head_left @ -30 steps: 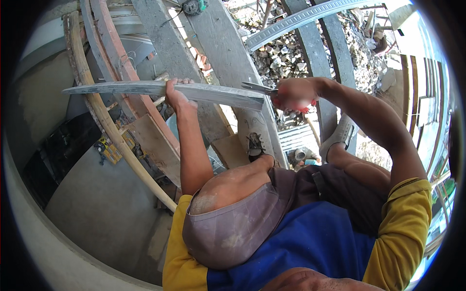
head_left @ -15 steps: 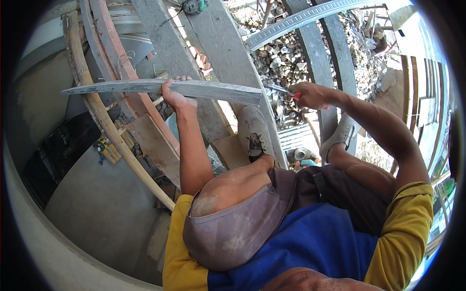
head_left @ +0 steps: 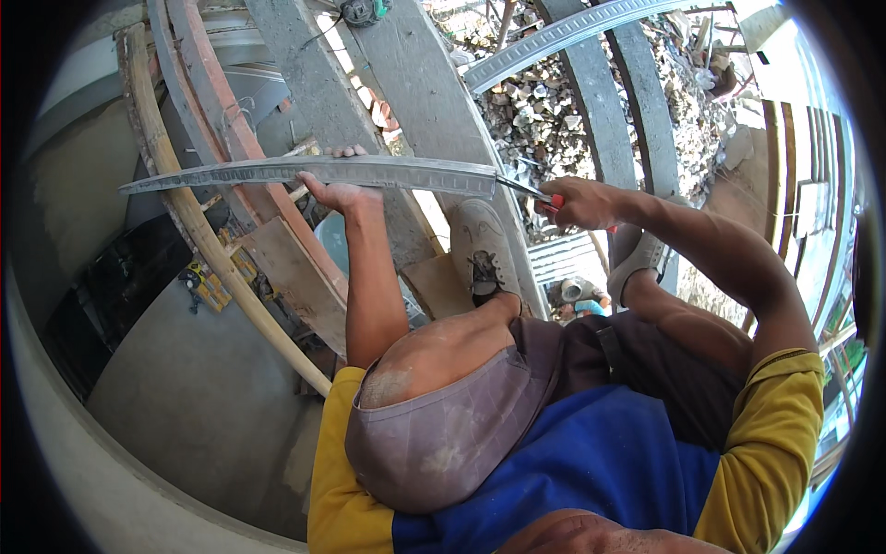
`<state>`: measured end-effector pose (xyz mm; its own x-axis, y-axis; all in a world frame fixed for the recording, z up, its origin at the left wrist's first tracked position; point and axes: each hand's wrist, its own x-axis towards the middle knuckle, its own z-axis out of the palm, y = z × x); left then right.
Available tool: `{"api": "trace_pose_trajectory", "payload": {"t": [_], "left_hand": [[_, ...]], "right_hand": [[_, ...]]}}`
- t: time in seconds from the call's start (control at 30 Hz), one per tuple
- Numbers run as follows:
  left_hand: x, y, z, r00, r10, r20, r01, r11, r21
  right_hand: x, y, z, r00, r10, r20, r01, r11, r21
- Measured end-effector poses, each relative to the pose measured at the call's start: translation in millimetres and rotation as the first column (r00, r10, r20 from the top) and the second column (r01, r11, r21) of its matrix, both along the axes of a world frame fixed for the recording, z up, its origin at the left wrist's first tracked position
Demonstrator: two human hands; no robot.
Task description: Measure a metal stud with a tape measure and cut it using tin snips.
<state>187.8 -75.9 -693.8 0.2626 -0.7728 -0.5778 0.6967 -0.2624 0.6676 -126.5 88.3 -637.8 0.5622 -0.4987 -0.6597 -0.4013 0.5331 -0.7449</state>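
Note:
A long grey metal channel with a stamped face lies crosswise in front of me. My left hand grips it near its middle, thumb on the near side and fingertips showing over the far edge. At the channel's right end are the metal jaws of red-handled tin snips. My right hand is closed around their handles; whether the jaws bite into the metal is too small to tell. Below that end, my shoe rests on a grey plank.
Another metal channel lies across two dark beams at the far right. Rubble shows below through the gaps. On the left are reddish timber, a bent wooden pole and a yellow tool. A green-and-black tool sits far ahead.
The tin snips have moved slightly left and down, so their jaws now meet the channel's right end. The channel has rolled in my left hand, showing more of its stamped face.

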Motion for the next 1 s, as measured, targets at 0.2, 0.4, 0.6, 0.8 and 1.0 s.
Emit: {"api": "trace_pose_trajectory", "payload": {"t": [0.2, 0.4, 0.6, 0.8, 1.0], "left_hand": [[-4.5, 2.6, -4.5, 0.999, -0.047, 0.023, 0.046, 0.999, 0.010], [0.3, 2.0, -7.0, 0.999, -0.052, 0.001, 0.052, 0.999, 0.015], [-2.6, -0.4, -5.3, 0.999, -0.032, -0.012, 0.032, 0.999, 0.031], [-0.3, 0.1, -7.6, 0.999, -0.037, -0.008, 0.037, 0.998, 0.043], [2.2, 3.3, -10.5, 0.999, -0.041, -0.017, 0.042, 0.998, 0.052]], "right_hand": [[24.3, -10.9, 8.7, 0.984, -0.049, -0.172, 0.025, 0.990, -0.136], [27.2, -13.3, 10.9, 0.981, -0.030, -0.189, 0.010, 0.994, -0.106], [26.6, -7.9, -1.4, 0.986, -0.090, -0.140, 0.071, 0.989, -0.131], [26.0, -11.6, 0.9, 0.981, -0.061, -0.184, 0.038, 0.992, -0.122], [29.2, -9.6, -6.4, 0.974, -0.042, -0.223, -0.005, 0.979, -0.205]]}}
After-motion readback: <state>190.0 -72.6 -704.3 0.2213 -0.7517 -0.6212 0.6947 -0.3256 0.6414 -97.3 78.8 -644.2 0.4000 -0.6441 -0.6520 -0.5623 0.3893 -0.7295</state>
